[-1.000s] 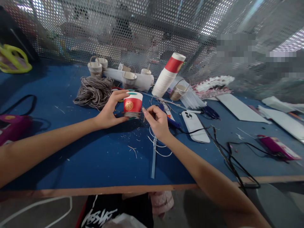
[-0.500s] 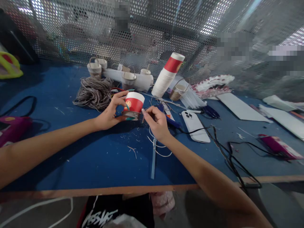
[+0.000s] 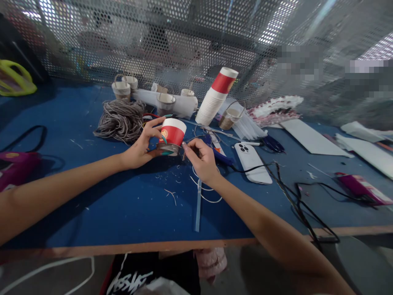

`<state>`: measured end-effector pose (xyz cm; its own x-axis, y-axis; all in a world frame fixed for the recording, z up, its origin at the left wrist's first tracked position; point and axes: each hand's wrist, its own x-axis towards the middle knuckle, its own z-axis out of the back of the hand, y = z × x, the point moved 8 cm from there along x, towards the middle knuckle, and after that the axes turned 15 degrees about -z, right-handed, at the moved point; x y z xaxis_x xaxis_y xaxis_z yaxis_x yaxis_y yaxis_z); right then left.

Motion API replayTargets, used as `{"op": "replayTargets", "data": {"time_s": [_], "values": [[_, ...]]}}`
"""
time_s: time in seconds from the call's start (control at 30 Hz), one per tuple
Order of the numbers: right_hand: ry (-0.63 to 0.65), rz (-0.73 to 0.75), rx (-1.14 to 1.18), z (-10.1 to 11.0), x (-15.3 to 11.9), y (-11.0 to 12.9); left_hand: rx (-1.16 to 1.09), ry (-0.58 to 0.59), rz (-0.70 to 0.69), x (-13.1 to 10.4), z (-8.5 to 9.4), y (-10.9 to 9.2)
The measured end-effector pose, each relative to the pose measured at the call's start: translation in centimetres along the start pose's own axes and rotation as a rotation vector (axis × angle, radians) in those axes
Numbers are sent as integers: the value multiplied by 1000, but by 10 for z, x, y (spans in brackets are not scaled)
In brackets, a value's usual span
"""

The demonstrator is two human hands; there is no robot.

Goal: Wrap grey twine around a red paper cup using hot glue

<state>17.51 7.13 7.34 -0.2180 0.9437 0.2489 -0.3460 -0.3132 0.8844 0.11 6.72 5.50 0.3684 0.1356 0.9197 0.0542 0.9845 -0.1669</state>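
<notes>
1. The left hand (image 3: pixel 138 149) is clamped on the red-and-white cup (image 3: pixel 173 134), fingers reaching over its far side and thumb low by its base end; the cup is held slightly tilted, above the blue table (image 3: pixel 107 219), in front of the person.
2. The right hand (image 3: pixel 203 162) is just beside the cup's right side; its thumb and finger look pinched together on the loose length of grey-brown cord (image 3: pixel 168 148), though the contact is small and partly hidden.
3. The cord already circles the cup's lower part, as held, in a narrow band; the red wall above is bare, so the step in hand seems to be winding, at an early stage.
4. The next move, I judge, calls for light tension from the right and a small turn of the cup by the left; each turn should sit flush against the last, without crushing the wall.
5. Nearby lie a clear strip (image 3: pixel 198 209) and a blue-handled tool (image 3: pixel 223 157); a white phone (image 3: pixel 253 164) is to the right.
6. Farther back are a cord bundle (image 3: pixel 119 121), a leaning cup stack (image 3: pixel 211 104) and a cord-covered basket (image 3: pixel 227 119) with a handle.
</notes>
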Motion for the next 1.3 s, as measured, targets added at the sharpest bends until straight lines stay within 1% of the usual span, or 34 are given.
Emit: {"op": "replayTargets", "data": {"time_s": [0.13, 0.47, 0.63, 0.73, 0.8, 0.87, 0.93, 0.97, 1.0, 1.07, 1.13, 1.2, 1.3], "values": [[6, 6, -6, -1, -1, 1, 10, -11, 0, 2, 2, -1], [-9, 49, -74, -1, -5, 7, 34, 21, -15, 2, 0, -2], [-11, 9, -110, -2, -4, 5, 46, 36, -22, 3, 0, -3], [-8, -57, -153, -4, -4, -2, 62, 21, -29, 4, 2, -4], [-60, -100, -192, -2, -3, -7, 46, -2, -18, 3, 3, -4], [-177, -109, -234, 7, -4, -9, 8, -26, 1, 2, 3, -2], [-311, -52, -276, 18, -7, -4, -30, -40, 18, 1, 3, 1], [-355, 10, -286, 22, -9, 1, -43, -45, 22, 0, 3, 2], [-370, 93, -284, 24, -12, 9, -52, -50, 22, 0, 3, 2], [-321, 287, -223, 23, -19, 24, -64, -66, 21, 0, 3, 3], [-222, 442, -127, 19, -27, 36, -77, -80, 23, 0, 4, 3], [-152, 508, -71, 16, -33, 41, -92, -81, 36, 0, 4, 3], [-138, 502, -70, 12, -36, 40, -90, -62, 40, 1, 4, 2]]}}
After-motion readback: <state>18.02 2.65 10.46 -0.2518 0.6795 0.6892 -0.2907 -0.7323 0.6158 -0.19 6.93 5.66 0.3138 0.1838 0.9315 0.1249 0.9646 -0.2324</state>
